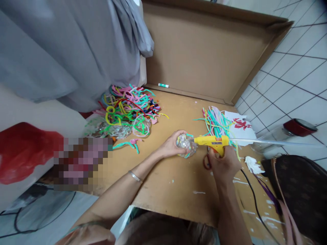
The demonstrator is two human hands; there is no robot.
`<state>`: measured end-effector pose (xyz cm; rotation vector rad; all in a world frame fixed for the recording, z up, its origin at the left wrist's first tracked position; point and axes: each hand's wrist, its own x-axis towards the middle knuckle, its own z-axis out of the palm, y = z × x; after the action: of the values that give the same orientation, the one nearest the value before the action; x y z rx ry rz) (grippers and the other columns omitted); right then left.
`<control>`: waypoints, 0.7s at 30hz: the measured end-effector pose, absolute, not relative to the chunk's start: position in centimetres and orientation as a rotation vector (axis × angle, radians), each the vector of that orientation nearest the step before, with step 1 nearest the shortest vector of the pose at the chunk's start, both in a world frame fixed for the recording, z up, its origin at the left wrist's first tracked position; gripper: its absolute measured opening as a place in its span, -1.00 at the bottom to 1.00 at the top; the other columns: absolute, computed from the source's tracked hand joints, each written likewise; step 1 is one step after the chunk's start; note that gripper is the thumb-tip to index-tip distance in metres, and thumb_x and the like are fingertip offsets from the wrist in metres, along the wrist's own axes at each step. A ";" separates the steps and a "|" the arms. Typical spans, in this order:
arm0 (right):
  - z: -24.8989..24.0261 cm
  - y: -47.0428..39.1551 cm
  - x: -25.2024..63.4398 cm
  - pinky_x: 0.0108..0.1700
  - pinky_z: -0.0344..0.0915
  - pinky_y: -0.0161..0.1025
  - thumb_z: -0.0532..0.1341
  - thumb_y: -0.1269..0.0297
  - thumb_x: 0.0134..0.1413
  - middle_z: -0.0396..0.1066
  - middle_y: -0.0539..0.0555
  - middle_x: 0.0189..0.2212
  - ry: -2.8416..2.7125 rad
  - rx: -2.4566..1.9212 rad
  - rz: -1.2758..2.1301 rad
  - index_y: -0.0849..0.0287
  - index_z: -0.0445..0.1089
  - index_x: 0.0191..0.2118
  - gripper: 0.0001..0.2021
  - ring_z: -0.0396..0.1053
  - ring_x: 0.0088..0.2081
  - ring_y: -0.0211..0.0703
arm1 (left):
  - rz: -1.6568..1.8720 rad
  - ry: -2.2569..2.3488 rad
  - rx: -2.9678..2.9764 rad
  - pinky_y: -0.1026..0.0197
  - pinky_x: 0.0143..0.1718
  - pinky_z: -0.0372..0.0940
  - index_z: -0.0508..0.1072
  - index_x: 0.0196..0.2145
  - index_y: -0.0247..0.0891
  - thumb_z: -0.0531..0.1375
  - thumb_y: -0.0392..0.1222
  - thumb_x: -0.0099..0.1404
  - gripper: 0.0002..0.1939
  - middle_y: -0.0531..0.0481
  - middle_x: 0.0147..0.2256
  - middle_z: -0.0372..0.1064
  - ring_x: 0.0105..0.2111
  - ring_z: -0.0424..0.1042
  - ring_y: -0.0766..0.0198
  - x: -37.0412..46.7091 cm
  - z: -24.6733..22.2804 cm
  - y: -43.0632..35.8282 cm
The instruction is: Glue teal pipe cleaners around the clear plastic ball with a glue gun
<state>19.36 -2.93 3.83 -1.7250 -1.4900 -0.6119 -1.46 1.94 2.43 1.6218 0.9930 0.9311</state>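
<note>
A yellow hot glue gun (214, 141) with a long clear glue stick (270, 142) out of its back is gripped in my right hand (226, 163). Its nozzle points left and meets, or nearly meets, a clear plastic piece (186, 144) with yellow and teal bits on it. My left hand (172, 144) holds that piece from its left side, fingers curled round it. Red-handled scissors (207, 162) lie partly hidden beside my right hand. Just beyond that hand is a bundle of pastel pipe cleaners (216, 119).
Colourful pipe cleaners (127, 105) are heaped at the back left, near clear plastic pieces (119, 131). A cardboard panel (204, 51) stands behind, with a glue stick tube (163, 85) at its foot. At right are crumpled tissue (254, 165), a brown bag (301, 190) and a red-lidded jar (300, 127). The gun's black cord (255, 200) runs toward the front.
</note>
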 end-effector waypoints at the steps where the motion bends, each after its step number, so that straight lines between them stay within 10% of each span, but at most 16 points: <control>1: 3.9 -2.9 19.3 -0.46 0.00 -0.31 0.18 0.18 -0.05 0.22 -0.06 -0.58 -1.492 -1.717 -0.629 0.10 0.15 -0.49 -0.81 0.14 -0.53 -0.25 | 0.936 0.986 1.625 0.18 -0.08 0.25 0.24 0.05 -0.23 0.35 -0.20 -0.08 -0.28 -0.03 -0.10 0.31 -0.12 0.32 0.17 -1.5 2.4 2.0; 21: 4.5 -3.3 18.9 -0.43 -0.02 -0.25 0.14 0.12 -0.06 0.22 0.02 -0.55 -1.479 -1.810 -0.475 0.09 0.16 -0.48 -0.81 0.17 -0.47 -0.14 | 0.962 0.945 1.613 0.20 -0.13 0.28 0.23 0.06 -0.23 0.35 -0.20 -0.09 -0.27 0.01 -0.18 0.36 -0.21 0.35 0.22 -1.4 2.2 2.1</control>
<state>18.88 -3.30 4.45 -1.8095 -1.4793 -0.4754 -1.44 2.05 2.18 1.6130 0.9447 0.9624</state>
